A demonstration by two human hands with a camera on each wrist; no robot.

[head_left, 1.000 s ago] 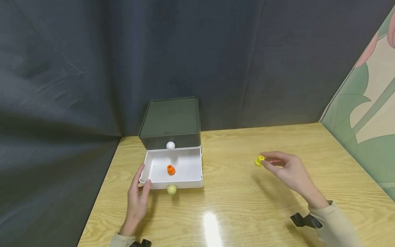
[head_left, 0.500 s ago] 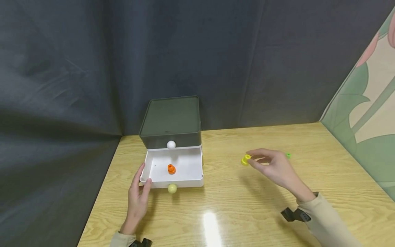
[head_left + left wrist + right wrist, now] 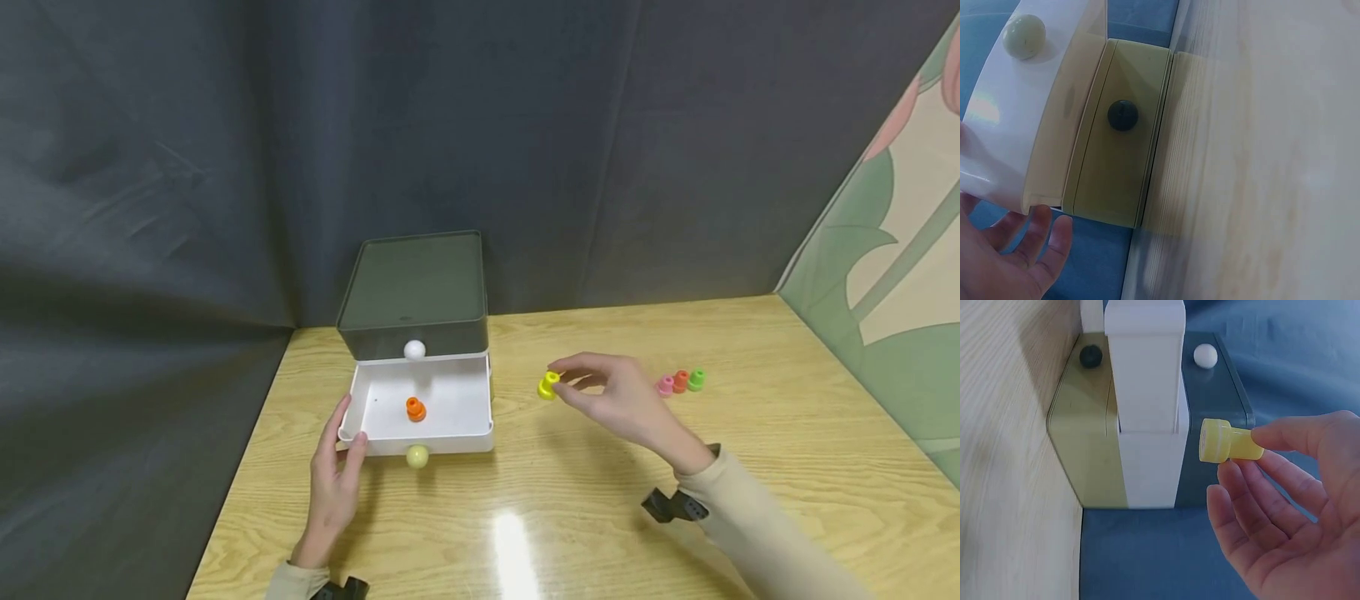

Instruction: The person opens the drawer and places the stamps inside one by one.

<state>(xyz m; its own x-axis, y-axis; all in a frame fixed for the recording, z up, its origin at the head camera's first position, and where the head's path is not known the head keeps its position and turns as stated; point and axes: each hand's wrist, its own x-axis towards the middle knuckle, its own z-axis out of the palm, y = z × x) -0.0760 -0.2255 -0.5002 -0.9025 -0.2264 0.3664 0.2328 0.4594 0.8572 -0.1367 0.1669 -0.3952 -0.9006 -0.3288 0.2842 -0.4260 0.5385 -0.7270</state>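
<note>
My left hand [image 3: 334, 492] holds the front left corner of a pulled-out white drawer [image 3: 461, 421], thumb on its front wall and fingers along its side. In the left wrist view, the fingers [image 3: 1038, 234] lie at the drawer's corner. Inside the drawer an orange stamp [image 3: 416, 410] stands by itself. My right hand [image 3: 622, 400] pinches a small yellow stamp [image 3: 1217, 441] by its narrow handle, between thumb and fingertips. It is held above the table, to the right of the drawer. In the right wrist view, the stamp's wide end faces left.
The drawer belongs to a stacked cabinet with a dark green top [image 3: 420, 283] and a white knob [image 3: 415, 350]. Below is an olive drawer [image 3: 1119, 169] with a dark knob. Pink [image 3: 665, 386], red [image 3: 680, 382] and green [image 3: 697, 380] stamps stand in a row on the table.
My right hand has moved left toward the drawer with the yellow stamp, uncovering the row of pink, red and green stamps. My left hand has stayed at the drawer corner.
</note>
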